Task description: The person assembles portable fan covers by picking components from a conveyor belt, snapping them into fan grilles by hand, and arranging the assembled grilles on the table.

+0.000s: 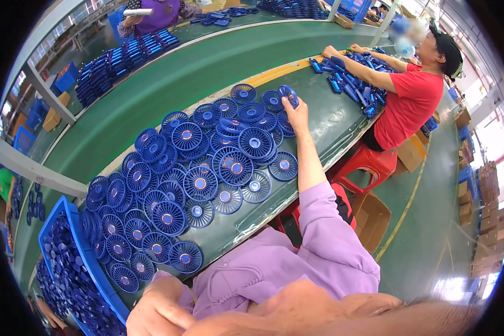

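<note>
My right hand (295,115) reaches out over the bench and grips a blue fan grille (288,96) by its edge, tilted up at the far right of the pile. Around it lie many round blue grilles with spokes, such as a fan grille (256,142); most show a small reddish ring at the hub. Low in the view, close to my body, my left hand (161,311) has its fingers curled; whatever they hold is hidden. The nearest piece to it is another fan grille (142,266) at the bench's near left end.
A blue crate (75,235) of small dark blue parts adjoins the bench's left end. To the right, a person in red (411,101) handles blue handle-like parts (353,84). Beyond the green conveyor belt (168,78), a person in purple stands by stacked blue parts. A red stool (367,168) is at right.
</note>
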Motion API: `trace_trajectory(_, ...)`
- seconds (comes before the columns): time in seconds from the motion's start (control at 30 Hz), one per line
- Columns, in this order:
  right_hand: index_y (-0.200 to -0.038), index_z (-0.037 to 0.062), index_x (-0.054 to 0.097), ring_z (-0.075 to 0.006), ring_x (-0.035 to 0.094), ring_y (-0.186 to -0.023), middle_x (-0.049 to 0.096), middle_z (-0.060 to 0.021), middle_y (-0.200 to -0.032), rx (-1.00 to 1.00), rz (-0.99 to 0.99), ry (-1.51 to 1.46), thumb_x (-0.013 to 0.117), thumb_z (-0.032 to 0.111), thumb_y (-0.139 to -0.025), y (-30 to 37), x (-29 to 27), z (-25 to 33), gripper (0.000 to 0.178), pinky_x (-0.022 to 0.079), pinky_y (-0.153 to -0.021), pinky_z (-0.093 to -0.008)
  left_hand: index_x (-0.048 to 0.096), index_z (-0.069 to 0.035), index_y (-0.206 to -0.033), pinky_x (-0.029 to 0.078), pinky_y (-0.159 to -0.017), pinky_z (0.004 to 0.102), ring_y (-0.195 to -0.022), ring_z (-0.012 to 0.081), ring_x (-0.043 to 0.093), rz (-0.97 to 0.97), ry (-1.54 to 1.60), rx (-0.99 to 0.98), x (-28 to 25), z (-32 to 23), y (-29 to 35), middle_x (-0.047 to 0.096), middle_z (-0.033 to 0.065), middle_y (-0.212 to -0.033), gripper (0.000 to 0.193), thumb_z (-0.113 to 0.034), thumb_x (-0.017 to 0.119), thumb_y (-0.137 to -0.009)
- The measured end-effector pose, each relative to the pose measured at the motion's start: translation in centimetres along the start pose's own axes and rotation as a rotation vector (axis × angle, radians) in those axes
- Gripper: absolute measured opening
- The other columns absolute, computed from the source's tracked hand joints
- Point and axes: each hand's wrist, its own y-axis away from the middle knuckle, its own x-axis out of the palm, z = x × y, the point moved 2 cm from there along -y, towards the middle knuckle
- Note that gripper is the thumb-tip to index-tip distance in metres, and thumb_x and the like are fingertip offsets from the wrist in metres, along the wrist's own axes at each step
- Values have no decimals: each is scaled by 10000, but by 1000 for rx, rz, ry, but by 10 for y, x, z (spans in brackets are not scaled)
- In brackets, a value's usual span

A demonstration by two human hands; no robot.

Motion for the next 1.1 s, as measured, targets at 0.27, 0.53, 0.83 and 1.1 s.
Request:
trace_trajectory(0.27, -946, 0, 699, -234, 666, -717, 689, -150, -766, 102, 40, 25, 731, 336, -817, 0, -5, 0, 362, 508, -693, -369, 390, -94, -1402, 442, -520, 381, -485, 172, 550, -312, -1170, 395, 22, -16, 14, 586, 29, -594, 459, -277, 345, -983)
trace_trajectory(0.53, -997, -20, 693, -108, 595, -711, 675, -45, -769, -43, -18, -18, 712, 265, -846, 4, 0, 9, 323, 488, -655, -294, 325, -93, -1366, 460, -649, 432, -624, 217, 622, -204, -1346, 134, 21, -18, -7, 673, 84, -778, 442, -168, 462, -953)
trace_trajectory(0.83, -959, 8, 696, -266, 687, -731, 687, -163, -765, -33, -26, -60, 718, 334, -821, 4, 1, 9, 354, 516, -682, -379, 352, -83, -1210, 478, -623, 422, -598, 231, 617, -161, -840, 76, 5, 5, 2, 660, 105, -743, 309, -136, 484, -935)
trace_trajectory(1.1, -932, 18, 695, -277, 682, -729, 681, -160, -751, -6, -19, -38, 714, 326, -821, 6, 1, 13, 328, 514, -690, -390, 375, -74, -1071, 495, -599, 413, -575, 244, 614, -130, -419, 24, -9, 26, 18, 649, 125, -712, 201, -107, 504, -920)
